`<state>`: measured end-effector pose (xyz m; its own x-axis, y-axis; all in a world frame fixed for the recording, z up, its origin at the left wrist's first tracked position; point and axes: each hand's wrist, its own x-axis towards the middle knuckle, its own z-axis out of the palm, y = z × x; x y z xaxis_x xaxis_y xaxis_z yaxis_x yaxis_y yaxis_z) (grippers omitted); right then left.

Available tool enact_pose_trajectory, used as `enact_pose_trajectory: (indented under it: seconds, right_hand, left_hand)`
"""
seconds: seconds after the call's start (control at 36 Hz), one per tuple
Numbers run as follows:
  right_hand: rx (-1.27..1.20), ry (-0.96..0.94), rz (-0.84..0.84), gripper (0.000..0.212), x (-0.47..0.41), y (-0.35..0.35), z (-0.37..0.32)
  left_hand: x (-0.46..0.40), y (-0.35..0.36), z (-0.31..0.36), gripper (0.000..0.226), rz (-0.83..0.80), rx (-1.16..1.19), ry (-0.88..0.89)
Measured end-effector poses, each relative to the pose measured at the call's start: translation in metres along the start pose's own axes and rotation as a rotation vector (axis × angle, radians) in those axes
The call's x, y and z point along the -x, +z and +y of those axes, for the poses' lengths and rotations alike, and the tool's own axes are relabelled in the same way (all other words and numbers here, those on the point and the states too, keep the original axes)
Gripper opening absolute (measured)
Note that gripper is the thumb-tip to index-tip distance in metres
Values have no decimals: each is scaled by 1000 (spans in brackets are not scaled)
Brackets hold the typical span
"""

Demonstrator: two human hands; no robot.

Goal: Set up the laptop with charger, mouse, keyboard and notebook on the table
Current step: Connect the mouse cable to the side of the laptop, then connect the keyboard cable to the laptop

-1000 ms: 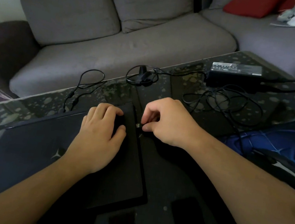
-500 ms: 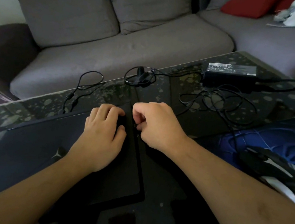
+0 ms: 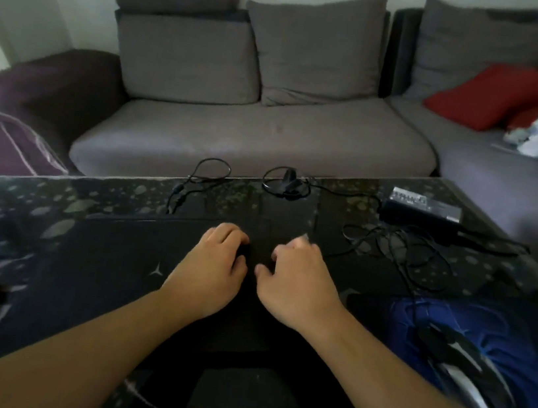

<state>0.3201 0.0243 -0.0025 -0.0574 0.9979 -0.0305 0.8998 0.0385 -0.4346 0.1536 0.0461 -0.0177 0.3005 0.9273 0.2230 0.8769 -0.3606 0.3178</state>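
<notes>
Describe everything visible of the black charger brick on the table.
The black rectangular charger brick lies flat near the far right edge of the dark speckled glass table. Its top bears a pale label, too blurred to read. Thin black cables leave it and lie in loose tangled loops beside it. Neither hand touches it.

Both hands (image 3: 207, 273) (image 3: 296, 282) forward, fingers curled

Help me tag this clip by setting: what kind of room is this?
Most likely a home living room. A grey corner sofa with red cushions stands behind a low glossy table, where a closed laptop and its charger brick lie.
</notes>
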Motion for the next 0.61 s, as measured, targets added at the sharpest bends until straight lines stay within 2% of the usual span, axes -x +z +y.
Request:
enact_pose_trajectory:
  seconds: [0.08,0.14,0.25,0.36,0.44,0.53,0.61]
  right_hand:
    - [-95,105,-85,59,21,4,-13]
    - [-124,129,-110,59,34,8,-18]
    - [-111,185,-83,54,52,10,-31]
    - [-132,261,-97,60,61,13,-48]
    - [-175,334,-84,63,62,15,-56]
    - [-273,440,-46,67,66,13,-65]
    - [-388,513,2,70,68,14,-76]
  left_hand:
    - [28,-20,-20,36,-18,24,-92]
    - [51,-35,-39,37,-23,27,-155]
    - [102,-64,-82,43,-24,-7,-264]
    - [146,-81,-119,50,-21,-64,-329]
    - [162,-90,-131,60,-37,-60,-442]
    - [168,-96,-131,73,-43,-34,-556]
    - [167,-103,-129,86,-36,100,-687]
